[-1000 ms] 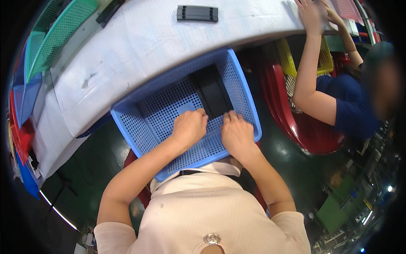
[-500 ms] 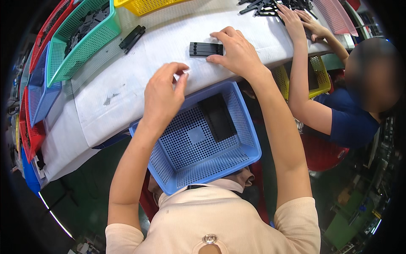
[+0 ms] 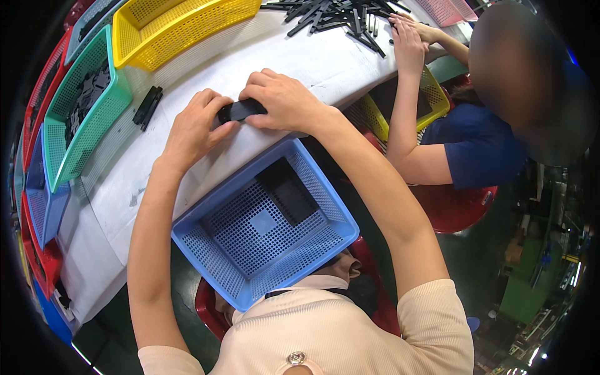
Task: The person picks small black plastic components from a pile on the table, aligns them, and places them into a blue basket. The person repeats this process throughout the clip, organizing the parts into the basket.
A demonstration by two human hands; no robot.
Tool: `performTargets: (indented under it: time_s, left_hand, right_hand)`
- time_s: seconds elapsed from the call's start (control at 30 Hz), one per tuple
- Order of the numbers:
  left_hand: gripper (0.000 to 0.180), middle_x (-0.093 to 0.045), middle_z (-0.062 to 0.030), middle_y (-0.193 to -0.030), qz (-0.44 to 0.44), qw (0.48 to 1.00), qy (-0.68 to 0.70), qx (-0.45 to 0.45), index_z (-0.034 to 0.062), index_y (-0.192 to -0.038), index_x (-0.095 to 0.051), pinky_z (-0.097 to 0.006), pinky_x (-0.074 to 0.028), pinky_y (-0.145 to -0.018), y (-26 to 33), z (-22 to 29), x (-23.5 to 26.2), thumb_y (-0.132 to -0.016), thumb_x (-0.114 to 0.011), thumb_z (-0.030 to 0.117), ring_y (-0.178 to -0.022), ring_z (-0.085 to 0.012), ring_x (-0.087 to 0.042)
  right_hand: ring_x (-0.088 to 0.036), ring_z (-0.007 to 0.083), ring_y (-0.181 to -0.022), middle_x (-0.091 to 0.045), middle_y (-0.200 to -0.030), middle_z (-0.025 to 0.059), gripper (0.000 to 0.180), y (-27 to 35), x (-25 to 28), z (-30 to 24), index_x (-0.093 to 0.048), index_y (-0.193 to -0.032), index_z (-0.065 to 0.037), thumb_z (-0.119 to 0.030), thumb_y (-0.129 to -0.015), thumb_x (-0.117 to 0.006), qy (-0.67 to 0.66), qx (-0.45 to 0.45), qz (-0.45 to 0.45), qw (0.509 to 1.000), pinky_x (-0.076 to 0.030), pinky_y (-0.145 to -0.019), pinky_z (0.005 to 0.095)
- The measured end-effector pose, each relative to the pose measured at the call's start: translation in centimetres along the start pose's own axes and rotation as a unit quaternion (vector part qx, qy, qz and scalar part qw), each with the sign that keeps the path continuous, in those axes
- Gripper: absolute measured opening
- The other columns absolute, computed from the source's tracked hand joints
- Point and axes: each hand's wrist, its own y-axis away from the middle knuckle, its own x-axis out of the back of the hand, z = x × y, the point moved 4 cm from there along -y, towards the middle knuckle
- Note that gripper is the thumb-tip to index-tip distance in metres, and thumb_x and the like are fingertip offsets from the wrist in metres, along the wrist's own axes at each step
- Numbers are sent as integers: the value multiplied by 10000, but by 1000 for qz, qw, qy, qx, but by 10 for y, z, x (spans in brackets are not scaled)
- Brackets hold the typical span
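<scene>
In the head view, the left hand (image 3: 197, 128) and right hand (image 3: 281, 100) grip opposite ends of 1 black part (image 3: 240, 110), probably to steady it, near the counter's (image 3: 300, 72) front edge; whether it rests or is lifted, I cannot tell. The blue basket (image 3: 209, 272) sits on the lap, presumably for easy reach, with black panelling (image 3: 287, 190) inside.

Wearer has 2 hands: left hand (image 3: 197, 128), right hand (image 3: 281, 103). 1 black part (image 3: 242, 110) between them. Co-worker (image 3: 478, 150): 1. Baskets: 1 blue lap basket (image 3: 275, 279), 1 yellow table basket (image 3: 184, 40), 1 yellow lap basket (image 3: 373, 117), 1 green basket (image 3: 94, 130), 1 pink basket (image 3: 447, 11), 1 blue side basket (image 3: 47, 209), at least 2 red baskets (image 3: 42, 256). Black slab (image 3: 287, 190): at least 1. Red seats (image 3: 459, 203): 2. Black strips (image 3: 340, 15): heaped, uncountable.
</scene>
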Motion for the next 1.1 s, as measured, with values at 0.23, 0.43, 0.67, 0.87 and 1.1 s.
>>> performTargets:
  time_s: [0.23, 0.43, 0.67, 0.87, 1.1]
  left_hand:
    - [339, -630, -105, -1013, -32, 996, 72, 42, 25, -1093, -636, -330, -504, -728, 11, 2, 17, -782, -714, 133, -840, -243, -620]
    - [349, -653, -128, -929, -98, 985, 143, 19, 1, -1050, -645, -342, -511, -705, 64, 62, 7, -741, -748, 128, -774, -261, -628]
    - [381, -682, -153, -919, -286, 876, 319, 224, -41, -1029, -685, -319, -517, -701, 130, 96, -72, -748, -769, 202, -753, -227, -650]
    - [387, -670, -165, -933, -191, 936, 260, 139, -47, -1036, -663, -369, -550, -754, 164, 122, -125, -764, -752, 214, -798, -296, -669]
    - [485, -583, -169, -1170, -198, 965, 136, 101, -16, -1204, -548, -411, -556, -788, 157, 138, -153, -825, -711, 238, -1040, -314, -602]
  right_hand:
    - [-600, 291, -995, -644, -1005, 103, 342, -8, 5, -15, -650, -1024, -51, -253, -753, -702, -66, -19, -45, 997, -501, -863, 389]
    - [-630, 321, -945, -653, -994, 130, 352, 57, 24, -62, -653, -1016, -34, -234, -733, -718, -100, -49, -203, 973, -506, -822, 406]
    - [-624, 310, -993, -652, -1037, 126, 455, 131, 0, -74, -649, -1114, -29, -254, -735, -762, -144, -134, -309, 931, -504, -851, 397]
    - [-637, 278, -956, -638, -1072, 107, 405, 143, 23, -74, -640, -1145, -57, -203, -783, -749, -177, -182, -199, 947, -515, -840, 367]
    - [-647, 248, -891, -631, -1051, 102, 366, 157, 28, -77, -640, -1141, -62, -177, -806, -732, -182, -192, -132, 955, -531, -788, 349]
